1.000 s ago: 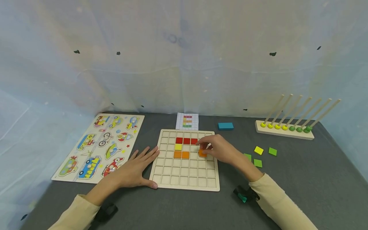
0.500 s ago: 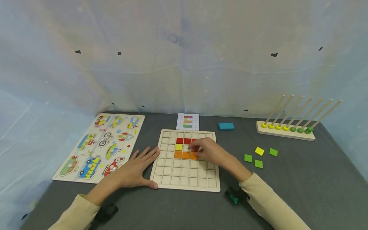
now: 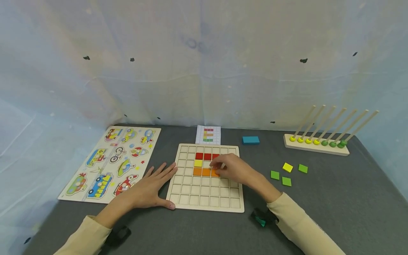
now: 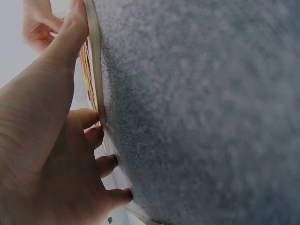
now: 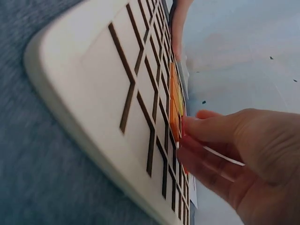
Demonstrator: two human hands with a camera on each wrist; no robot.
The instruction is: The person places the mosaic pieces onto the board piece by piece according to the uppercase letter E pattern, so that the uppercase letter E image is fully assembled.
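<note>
The left hand (image 3: 153, 187) is lying with spread, relaxed fingers against the grid board (image 3: 204, 201), which is extending to their right. The right hand (image 3: 235, 169) is touching with bent fingers the rightmost orange tile (image 3: 215, 173), under them; whether they are pinching it, I cannot tell. To their right, green tiles (image 3: 286, 181) are resting on the bench (image 3: 338, 205).

The grid board (image 3: 207, 200) beneath the right hand (image 3: 234, 168) appears to be smooth, matt wood; the orange tiles (image 3: 205, 172) at its fingertips, smooth-faced. The tabletop (image 3: 204, 232) below the left hand (image 3: 149, 189) presents as matt, rough-grained cloth. Beyond both hands, the pattern sheet (image 3: 208, 135) looks like paper.
</note>
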